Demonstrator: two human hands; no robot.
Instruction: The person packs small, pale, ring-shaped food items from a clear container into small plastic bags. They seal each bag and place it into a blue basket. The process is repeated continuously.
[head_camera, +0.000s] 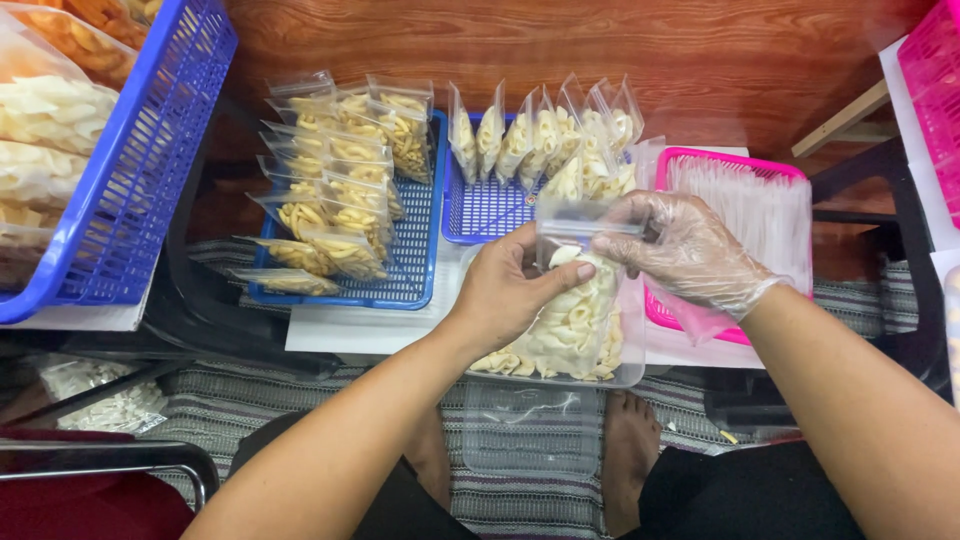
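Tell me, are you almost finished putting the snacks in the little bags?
Not yet. Done: filled small bags lie in one blue tray and more stand in a second blue tray. In hand: the left hand and gloved right hand hold a clear bag being filled. Left: pale chips in the clear tub and empty bags in the pink tray.

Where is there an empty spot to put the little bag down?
The front of the small blue tray is bare, below its standing bags. White paper shows free under the big blue tray. Crowded: that tray's bags, the pink basket, and the clear tub under the left hand and gloved right hand.
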